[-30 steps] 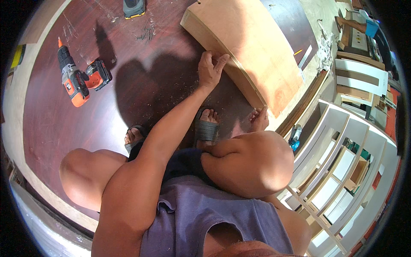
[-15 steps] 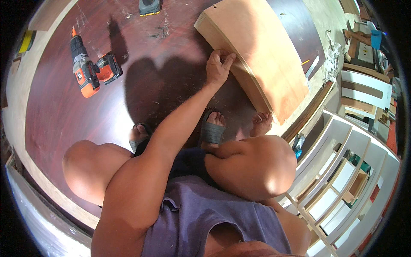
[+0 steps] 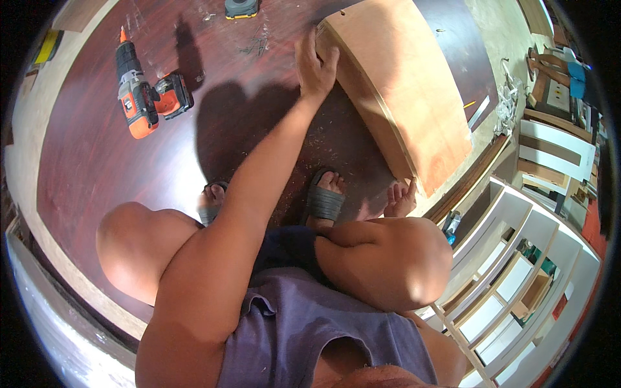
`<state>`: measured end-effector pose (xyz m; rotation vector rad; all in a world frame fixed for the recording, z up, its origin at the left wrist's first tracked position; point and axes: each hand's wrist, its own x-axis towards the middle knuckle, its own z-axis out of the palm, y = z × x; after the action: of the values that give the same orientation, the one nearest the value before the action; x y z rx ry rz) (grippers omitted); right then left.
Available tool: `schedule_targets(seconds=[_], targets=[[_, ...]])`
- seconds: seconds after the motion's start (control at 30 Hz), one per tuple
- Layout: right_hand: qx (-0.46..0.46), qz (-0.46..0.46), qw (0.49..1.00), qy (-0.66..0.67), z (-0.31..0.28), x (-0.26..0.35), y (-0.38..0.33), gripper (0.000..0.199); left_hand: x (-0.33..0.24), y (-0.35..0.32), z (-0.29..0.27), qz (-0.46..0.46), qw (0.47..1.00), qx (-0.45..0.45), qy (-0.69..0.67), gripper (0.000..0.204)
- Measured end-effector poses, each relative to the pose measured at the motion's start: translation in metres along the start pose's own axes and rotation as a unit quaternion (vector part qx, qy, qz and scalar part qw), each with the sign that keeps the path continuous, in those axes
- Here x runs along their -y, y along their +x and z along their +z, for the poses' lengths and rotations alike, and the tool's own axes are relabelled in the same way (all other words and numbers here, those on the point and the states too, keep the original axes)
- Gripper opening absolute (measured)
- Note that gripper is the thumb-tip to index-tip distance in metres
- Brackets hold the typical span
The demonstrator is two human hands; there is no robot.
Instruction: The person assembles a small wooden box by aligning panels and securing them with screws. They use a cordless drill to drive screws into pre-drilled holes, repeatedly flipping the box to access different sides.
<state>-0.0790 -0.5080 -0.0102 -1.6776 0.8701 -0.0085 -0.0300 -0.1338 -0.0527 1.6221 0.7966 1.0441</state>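
Across the far right, a curved plywood panel point(image 3: 407, 84) lies on the dark red-brown board floor point(image 3: 84, 161). Left hand point(image 3: 315, 64) grips its near-left corner edge, fingers curled over. Right hand point(image 3: 400, 199) rests at the panel's near end; grip unclear. Orange cordless drill point(image 3: 142, 97) lies far left, tape measure point(image 3: 240, 8) at far edge.

Plywood panel point(image 3: 407, 84): a thick, light-brown board with a paler layered edge, lying flat on the dark red sheet and running from the left hand point(image 3: 315, 64) away to the lower right. The hand rests on its upper-left corner, fingers laid over the edge there. Its near long edge faces the person; the far end reaches the sheet's border.
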Motion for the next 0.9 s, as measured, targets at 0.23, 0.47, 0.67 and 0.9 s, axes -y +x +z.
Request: schedule_targets(seconds=[0.23,0.47,0.67,0.9], targets=[[-0.007,-0.029,0.999,-0.044,-0.014,-0.01,0.022,0.048,-0.014,0.057,-0.01,0.028,0.995,0.084,-0.044,0.04],[0.359,-0.227,0.581,-0.694,0.056,0.205,-0.258,0.032,0.007,0.079,-0.029,-0.037,0.978,0.197,-0.056,0.033],[0.436,-0.22,0.438,-0.755,0.073,0.241,-0.299,0.032,0.01,0.088,-0.025,-0.047,0.972,0.228,-0.027,0.035],[0.424,-0.23,0.48,-0.733,0.054,0.22,-0.281,0.031,0.015,0.078,-0.018,-0.053,0.979,0.177,-0.088,0.042]])
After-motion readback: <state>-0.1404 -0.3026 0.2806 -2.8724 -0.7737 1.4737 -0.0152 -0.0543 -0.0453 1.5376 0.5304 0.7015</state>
